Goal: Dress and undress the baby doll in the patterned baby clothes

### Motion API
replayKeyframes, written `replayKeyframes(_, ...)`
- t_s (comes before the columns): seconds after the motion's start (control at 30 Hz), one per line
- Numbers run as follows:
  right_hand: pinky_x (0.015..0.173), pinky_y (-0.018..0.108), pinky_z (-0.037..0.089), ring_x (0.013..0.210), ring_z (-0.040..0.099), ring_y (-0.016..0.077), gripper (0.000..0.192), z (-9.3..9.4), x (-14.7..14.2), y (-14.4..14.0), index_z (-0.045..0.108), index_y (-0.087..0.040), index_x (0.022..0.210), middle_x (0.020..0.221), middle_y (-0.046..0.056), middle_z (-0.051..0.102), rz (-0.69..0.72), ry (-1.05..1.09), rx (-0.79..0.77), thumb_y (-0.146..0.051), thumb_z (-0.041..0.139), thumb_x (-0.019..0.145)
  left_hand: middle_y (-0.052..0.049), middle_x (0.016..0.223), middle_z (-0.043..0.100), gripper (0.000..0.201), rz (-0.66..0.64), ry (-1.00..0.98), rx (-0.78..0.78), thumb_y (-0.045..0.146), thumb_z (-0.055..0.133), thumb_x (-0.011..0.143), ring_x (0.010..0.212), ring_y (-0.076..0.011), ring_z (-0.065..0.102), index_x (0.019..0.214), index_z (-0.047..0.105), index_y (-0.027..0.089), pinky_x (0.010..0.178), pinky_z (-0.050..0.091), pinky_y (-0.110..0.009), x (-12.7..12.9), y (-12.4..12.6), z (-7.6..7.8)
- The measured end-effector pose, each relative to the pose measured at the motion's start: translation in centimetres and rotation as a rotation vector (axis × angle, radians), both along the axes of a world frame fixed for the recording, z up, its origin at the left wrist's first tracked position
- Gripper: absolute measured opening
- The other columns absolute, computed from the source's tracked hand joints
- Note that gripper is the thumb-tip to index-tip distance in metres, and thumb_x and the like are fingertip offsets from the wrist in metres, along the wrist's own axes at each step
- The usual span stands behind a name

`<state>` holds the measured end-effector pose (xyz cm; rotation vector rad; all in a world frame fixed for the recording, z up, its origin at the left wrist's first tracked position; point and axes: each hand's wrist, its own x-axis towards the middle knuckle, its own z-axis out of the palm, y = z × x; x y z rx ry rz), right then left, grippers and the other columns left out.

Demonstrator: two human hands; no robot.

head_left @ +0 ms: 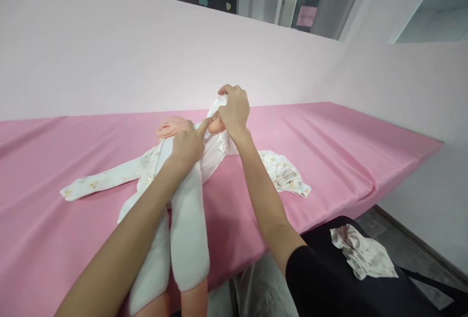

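Note:
A baby doll [190, 229] with a white cloth body lies on its back, legs toward me, its head [173, 126] partly hidden behind my left hand. A white baby shirt [146, 165] with small prints is on its left-side arm, that sleeve stretched out flat. My left hand [188, 146] is closed around the doll's other arm near the shoulder; some of its fingers are hidden. My right hand [234, 109] grips the shirt's bunched white sleeve, raised above the table. Between my hands the doll's bare hand [216, 124] shows beside the cloth.
A pink-covered table [314, 141] bears everything, with a white wall behind it. A folded printed baby garment [283, 173] lies right of my right forearm. On a black seat [321, 227] at lower right rests a stained, crumpled white cloth [365, 253].

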<state>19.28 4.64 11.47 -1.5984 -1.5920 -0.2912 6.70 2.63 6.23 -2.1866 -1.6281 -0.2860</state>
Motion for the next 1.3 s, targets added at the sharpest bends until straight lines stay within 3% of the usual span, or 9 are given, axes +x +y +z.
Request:
replayKeyframes(0.23, 0.080, 0.033, 0.043, 0.098, 0.052, 0.0221, 0.032, -0.8, 2.5, 0.7, 0.055, -0.017, 0.100, 0.111, 0.009, 0.054, 0.005, -0.004, -0.231, -0.008, 0.044, 0.072, -0.018, 0.106, 0.051, 0.050, -0.001, -0.089, 0.021, 0.016, 0.027, 0.084, 0.076, -0.0269, 0.060, 0.134, 0.027, 0.024, 0.060, 0.042, -0.031, -0.4, 0.9, -0.2)
replayKeyframes(0.4, 0.084, 0.036, 0.041, 0.104, 0.050, 0.0244, 0.035, -0.3, 2.0, 0.0, 0.054, -0.014, 0.105, 0.113, 0.012, 0.053, 0.028, -0.041, -0.194, -0.007, 0.041, 0.074, -0.017, 0.102, 0.052, 0.053, 0.043, -0.117, 0.004, 0.013, 0.028, 0.083, 0.080, -0.0271, 0.060, 0.135, 0.024, 0.021, 0.062, 0.043, -0.031, -0.4, 1.3, 0.0)
replayKeyframes(0.57, 0.087, 0.036, 0.040, 0.104, 0.050, 0.0230, 0.052, 0.1, 1.4, 0.1, 0.043, -0.016, 0.122, 0.112, 0.011, 0.055, 0.116, -0.013, -0.174, -0.005, 0.038, 0.071, -0.018, 0.102, 0.051, 0.054, 0.033, -0.120, -0.007, 0.011, 0.028, 0.083, 0.083, -0.0278, 0.060, 0.136, 0.025, 0.019, 0.065, 0.043, -0.031, 0.1, 1.0, -0.1)
replayKeyframes(0.77, 0.087, 0.029, 0.041, 0.100, 0.053, 0.0171, 0.057, -0.9, 3.0, 2.2, 0.042, -0.014, 0.124, 0.115, 0.010, 0.055, 0.248, 0.239, -0.193, -0.008, 0.039, 0.067, -0.019, 0.104, 0.051, 0.055, -0.004, -0.112, 0.013, 0.009, 0.027, 0.081, 0.077, -0.0272, 0.060, 0.135, 0.029, 0.021, 0.059, 0.041, -0.029, 0.2, 1.0, -0.4)
replayKeyframes(0.9, 0.080, 0.027, 0.046, 0.087, 0.058, 0.0146, 0.057, -1.4, 3.2, 3.3, 0.047, -0.014, 0.118, 0.102, 0.006, 0.060, 0.373, 0.574, -0.282, -0.009, 0.040, 0.063, -0.018, 0.107, 0.050, 0.057, -0.041, -0.083, -0.012, 0.008, 0.026, 0.081, 0.074, -0.0237, 0.060, 0.135, 0.028, 0.025, 0.058, 0.040, -0.028, 0.6, 1.0, -0.9)
replayKeyframes(0.97, 0.079, 0.028, 0.047, 0.086, 0.058, 0.0151, 0.055, -1.4, 3.0, 3.5, 0.052, -0.013, 0.112, 0.099, 0.005, 0.061, 0.390, 0.638, -0.243, -0.008, 0.041, 0.059, -0.017, 0.107, 0.050, 0.056, -0.050, -0.087, -0.017, 0.007, 0.026, 0.082, 0.074, -0.0230, 0.060, 0.135, 0.029, 0.025, 0.059, 0.041, -0.028, 0.8, 1.0, -1.1)
replayKeyframes(1.1, 0.083, 0.032, 0.046, 0.092, 0.056, 0.0180, 0.049, -1.1, 2.2, 3.2, 0.057, -0.016, 0.102, 0.100, 0.004, 0.061, 0.366, 0.465, -0.114, -0.008, 0.040, 0.057, -0.018, 0.105, 0.050, 0.052, -0.029, -0.147, 0.002, 0.009, 0.029, 0.083, 0.079, -0.0251, 0.059, 0.134, 0.032, 0.022, 0.062, 0.042, -0.029, 0.8, 1.1, -1.1)
replayKeyframes(1.3, 0.082, 0.036, 0.044, 0.094, 0.056, 0.0228, 0.050, -0.3, 0.3, 0.7, 0.056, -0.020, 0.106, 0.099, 0.005, 0.062, 0.206, -0.084, -0.079, -0.006, 0.042, 0.061, -0.018, 0.101, 0.050, 0.054, -0.029, -0.186, -0.014, 0.008, 0.029, 0.083, 0.082, -0.0254, 0.058, 0.137, 0.028, 0.019, 0.063, 0.041, -0.028, 0.7, 1.4, -1.4)
